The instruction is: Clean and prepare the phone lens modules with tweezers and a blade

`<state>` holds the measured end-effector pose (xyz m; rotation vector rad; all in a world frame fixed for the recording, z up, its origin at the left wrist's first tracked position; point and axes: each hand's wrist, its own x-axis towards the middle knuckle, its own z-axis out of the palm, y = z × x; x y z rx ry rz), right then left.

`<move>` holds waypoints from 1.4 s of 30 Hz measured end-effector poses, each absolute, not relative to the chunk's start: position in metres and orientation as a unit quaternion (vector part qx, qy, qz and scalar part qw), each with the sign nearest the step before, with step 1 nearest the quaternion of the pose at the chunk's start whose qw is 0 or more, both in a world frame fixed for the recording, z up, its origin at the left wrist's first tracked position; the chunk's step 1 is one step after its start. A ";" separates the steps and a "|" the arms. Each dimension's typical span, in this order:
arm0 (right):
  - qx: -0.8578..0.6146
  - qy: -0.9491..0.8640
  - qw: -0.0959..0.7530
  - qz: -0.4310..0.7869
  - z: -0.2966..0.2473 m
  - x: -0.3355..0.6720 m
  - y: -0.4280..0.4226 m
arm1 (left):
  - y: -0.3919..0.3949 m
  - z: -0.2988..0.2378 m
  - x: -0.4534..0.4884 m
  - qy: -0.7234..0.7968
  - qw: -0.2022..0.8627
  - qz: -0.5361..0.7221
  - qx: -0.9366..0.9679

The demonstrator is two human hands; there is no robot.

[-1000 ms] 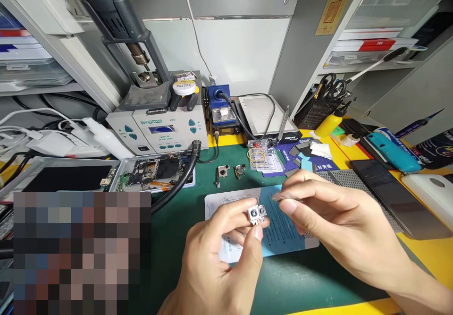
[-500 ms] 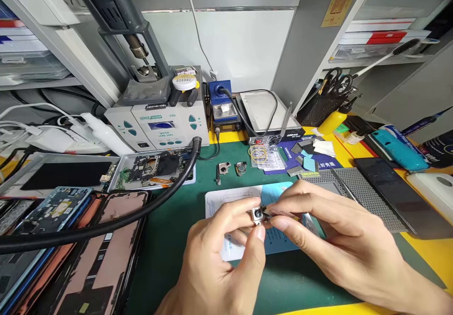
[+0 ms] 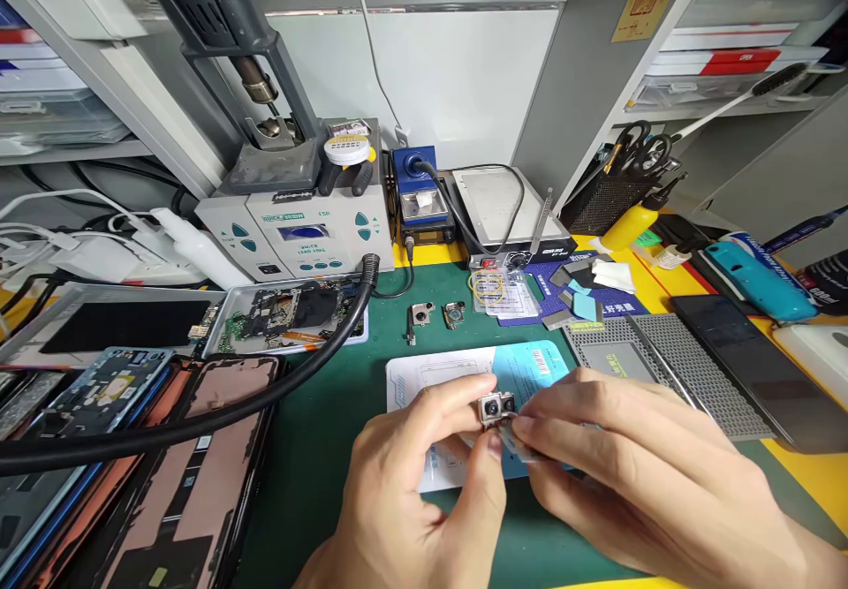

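Pinched between the thumb and fingers of my left hand point(image 3: 424, 474) is a small silver camera module point(image 3: 491, 409) with two dark lenses, held facing me. My right hand point(image 3: 636, 465) is closed close beside it, its fingertips at the module's right side. A thin, pale, see-through piece point(image 3: 523, 453) shows under the right fingertips; its kind cannot be made out. Below both hands lies a white and blue printed card point(image 3: 530, 368) on the green mat point(image 3: 318, 492). Beyond the card, two more camera modules lie apart, one on the left point(image 3: 420, 317) and one on the right point(image 3: 454, 313).
A thick black hose point(image 3: 318, 364) crosses the left side, over opened phones point(image 3: 192, 483) and a tray of boards point(image 3: 291, 315). Behind stand a hot-air station point(image 3: 311, 236), a blue soldering station point(image 3: 422, 196) and a heating plate point(image 3: 494, 209). A black phone point(image 3: 755, 368) lies right.
My right hand has rolled over, fingers now bent downward, and the pale piece has dropped lower. The module has turned so its second lens shows. The view has shifted slightly.
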<state>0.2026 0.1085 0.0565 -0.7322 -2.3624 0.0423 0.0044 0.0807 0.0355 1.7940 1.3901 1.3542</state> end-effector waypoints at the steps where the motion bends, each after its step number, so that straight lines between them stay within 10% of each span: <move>1: -0.281 -0.903 0.324 0.007 0.057 0.203 0.108 | 0.080 0.036 0.004 0.514 0.238 0.488 0.664; 42: -0.278 -0.911 0.297 0.069 0.057 0.204 0.111 | 0.083 0.030 0.007 0.501 0.181 0.512 0.673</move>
